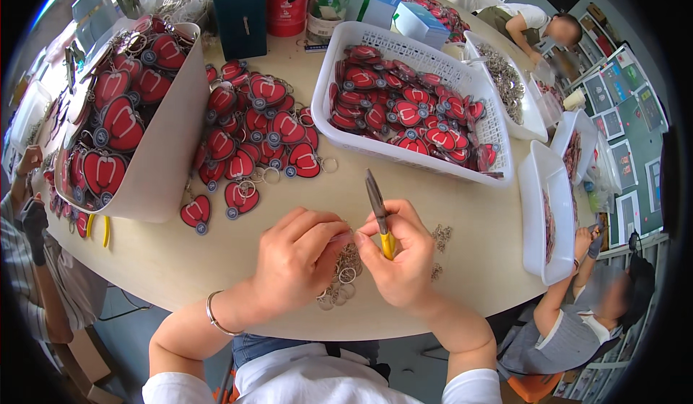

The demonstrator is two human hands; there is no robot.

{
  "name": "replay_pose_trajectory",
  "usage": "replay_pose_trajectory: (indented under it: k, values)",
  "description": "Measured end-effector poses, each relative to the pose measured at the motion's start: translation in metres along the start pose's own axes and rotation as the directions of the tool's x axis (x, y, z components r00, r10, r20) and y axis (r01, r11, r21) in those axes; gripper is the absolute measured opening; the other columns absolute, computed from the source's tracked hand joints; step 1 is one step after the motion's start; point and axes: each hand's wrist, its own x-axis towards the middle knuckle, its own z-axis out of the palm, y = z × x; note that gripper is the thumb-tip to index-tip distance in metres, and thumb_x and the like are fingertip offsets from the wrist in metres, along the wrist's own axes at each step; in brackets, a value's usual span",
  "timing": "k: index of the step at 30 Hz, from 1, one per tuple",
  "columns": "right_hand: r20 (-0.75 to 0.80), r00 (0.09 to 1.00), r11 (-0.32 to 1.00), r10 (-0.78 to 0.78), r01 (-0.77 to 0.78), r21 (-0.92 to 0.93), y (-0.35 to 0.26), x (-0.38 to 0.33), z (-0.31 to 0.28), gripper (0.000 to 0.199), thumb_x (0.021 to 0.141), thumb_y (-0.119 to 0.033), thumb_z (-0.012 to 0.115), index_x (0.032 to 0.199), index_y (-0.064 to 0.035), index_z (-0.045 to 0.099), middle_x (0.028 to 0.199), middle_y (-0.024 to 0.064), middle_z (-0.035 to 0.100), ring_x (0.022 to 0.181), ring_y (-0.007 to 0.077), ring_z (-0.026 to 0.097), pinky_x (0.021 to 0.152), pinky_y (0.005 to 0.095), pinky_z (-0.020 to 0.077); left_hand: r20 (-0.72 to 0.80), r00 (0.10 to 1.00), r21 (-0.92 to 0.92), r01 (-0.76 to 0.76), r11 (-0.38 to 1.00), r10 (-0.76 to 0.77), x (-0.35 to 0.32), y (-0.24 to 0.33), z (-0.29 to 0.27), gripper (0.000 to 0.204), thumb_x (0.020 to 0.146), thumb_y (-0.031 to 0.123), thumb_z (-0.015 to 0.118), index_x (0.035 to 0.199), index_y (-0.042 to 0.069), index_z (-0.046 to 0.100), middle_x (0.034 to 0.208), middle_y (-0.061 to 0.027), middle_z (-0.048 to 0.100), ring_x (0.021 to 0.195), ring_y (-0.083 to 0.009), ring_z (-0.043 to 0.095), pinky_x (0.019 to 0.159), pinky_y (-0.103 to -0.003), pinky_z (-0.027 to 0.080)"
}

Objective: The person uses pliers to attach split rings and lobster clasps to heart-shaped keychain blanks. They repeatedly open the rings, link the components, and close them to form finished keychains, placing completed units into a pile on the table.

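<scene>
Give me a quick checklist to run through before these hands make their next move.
1. Yellow-handled tool gripped: ok, in the right hand, tip pointing away from the body.
2. Left hand near the right: ok, fingertips close together.
3. Piece between the left fingertips identified: cannot tell, fingers mostly hide it.
4. Metal rings within reach: ok, heaped on the table by the hands.
5. Red heart tags all contained: not ok, many lie loose on the table.
</scene>
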Motion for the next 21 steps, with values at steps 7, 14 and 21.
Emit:
replay_pose_trajectory:
  k: [7,14,21]
  values:
    - [0.037,0.991,0.984,0.125,-0.129,0.125,0.012,0.024,-0.029,0.009,0.082,-0.006,0.068,0.082,0.0025,0.064,0.092,0.0056,0.056,0.079,0.0121,0.056,0.07,0.0251,0.045,-0.105,0.956,-0.215,0.245,0.945,-0.272,0.009,-0.005,-0.017,0.013,0.072,-0.006,0.071,0.081,-0.001,0.063,0.081,-0.0088,0.064,0.066,-0.0182,0.059,0.055,-0.028,0.047]
    - [0.28,0.958,0.933,0.069,0.037,-0.358,0.045,0.01,-0.019,0.013,0.07,-0.004,0.073,0.08,-0.0012,0.065,0.097,0.0091,0.058,0.095,0.0289,0.055,0.082,0.0387,0.0456,-0.148,0.962,-0.261,0.185,0.947,-0.229,0.009,-0.011,-0.016,0.014,0.072,-0.006,0.07,0.083,-0.002,0.064,0.081,-0.0097,0.063,0.067,-0.0178,0.059,0.055,-0.025,0.046]
    - [0.434,0.899,0.873,0.054,0.168,-0.458,0.036,0.016,-0.01,0.017,0.069,-0.008,0.076,0.076,-0.0007,0.062,0.098,0.0101,0.057,0.1,0.0288,0.052,0.086,0.0394,0.0416,-0.093,0.961,-0.282,0.226,0.932,-0.262,0.008,-0.01,-0.016,0.014,0.072,-0.006,0.07,0.083,-0.002,0.063,0.082,-0.0099,0.063,0.069,-0.0185,0.059,0.054,-0.026,0.046]
